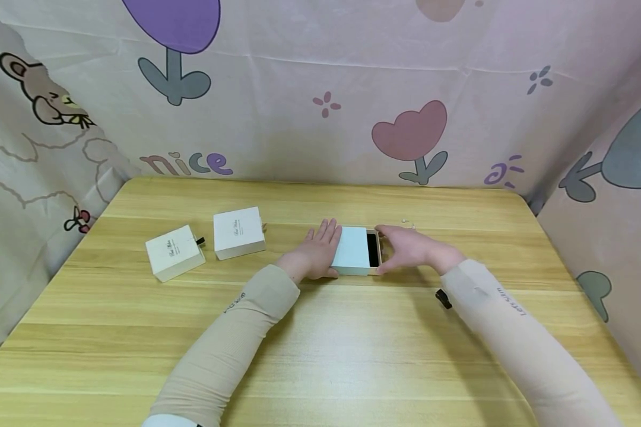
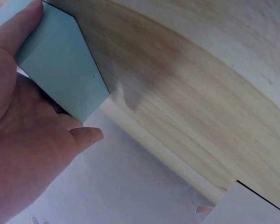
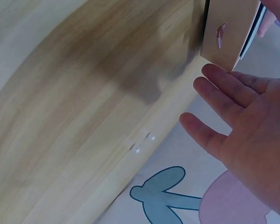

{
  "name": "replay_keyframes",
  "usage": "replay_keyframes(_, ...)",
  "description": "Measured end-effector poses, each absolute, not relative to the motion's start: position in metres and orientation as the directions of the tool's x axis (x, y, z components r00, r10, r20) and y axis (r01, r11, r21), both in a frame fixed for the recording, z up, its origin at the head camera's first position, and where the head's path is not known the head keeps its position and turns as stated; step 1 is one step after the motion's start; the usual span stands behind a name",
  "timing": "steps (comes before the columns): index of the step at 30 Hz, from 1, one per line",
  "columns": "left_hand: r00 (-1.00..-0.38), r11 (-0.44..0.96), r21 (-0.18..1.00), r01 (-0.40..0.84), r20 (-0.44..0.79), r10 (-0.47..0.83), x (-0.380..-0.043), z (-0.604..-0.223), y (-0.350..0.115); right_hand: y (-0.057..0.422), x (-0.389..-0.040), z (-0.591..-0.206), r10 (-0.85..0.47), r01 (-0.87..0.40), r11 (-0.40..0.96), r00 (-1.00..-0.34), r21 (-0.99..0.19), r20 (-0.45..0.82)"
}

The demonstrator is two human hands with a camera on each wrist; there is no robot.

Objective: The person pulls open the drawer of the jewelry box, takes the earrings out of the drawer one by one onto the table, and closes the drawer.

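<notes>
A light blue drawer box [image 1: 351,252] lies in the middle of the table, its drawer [image 1: 377,270] slid partly out to the right, with black lining inside. My left hand [image 1: 316,254] holds the cover's left end, fingers toward the back corner and thumb at the front; the left wrist view shows the thumb over the blue cover [image 2: 60,70]. At the drawer's outer end, my right hand [image 1: 408,246] has thumb and finger on opposite corners. A small ribbon pull [image 3: 220,35] shows on the tan drawer front [image 3: 228,32] in the right wrist view, other fingers spread.
Two white boxes stand at the left, one [image 1: 175,254] with a black tab, another [image 1: 239,233] with a tan pull. Two tiny shiny pieces, perhaps earrings [image 3: 136,150], lie behind my right hand. A small black object [image 1: 443,298] sits beside the right sleeve. Patterned cloth [image 1: 299,136] hangs behind.
</notes>
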State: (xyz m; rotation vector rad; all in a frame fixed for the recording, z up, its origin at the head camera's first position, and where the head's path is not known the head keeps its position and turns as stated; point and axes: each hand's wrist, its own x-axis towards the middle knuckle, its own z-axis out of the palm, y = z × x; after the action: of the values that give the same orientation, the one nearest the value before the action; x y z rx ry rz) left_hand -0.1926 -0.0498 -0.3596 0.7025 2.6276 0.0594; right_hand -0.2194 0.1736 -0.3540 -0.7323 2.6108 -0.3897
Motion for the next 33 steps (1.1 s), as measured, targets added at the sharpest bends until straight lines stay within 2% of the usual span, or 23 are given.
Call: replay_keyframes(33, -0.788, 0.875, 0.143, 0.462, -0.387, 0.479, -0.194, -0.361, -0.049, 0.161, -0.219, -0.353, -0.534, -0.417, 0.829, -0.789, -0.373, -0.304)
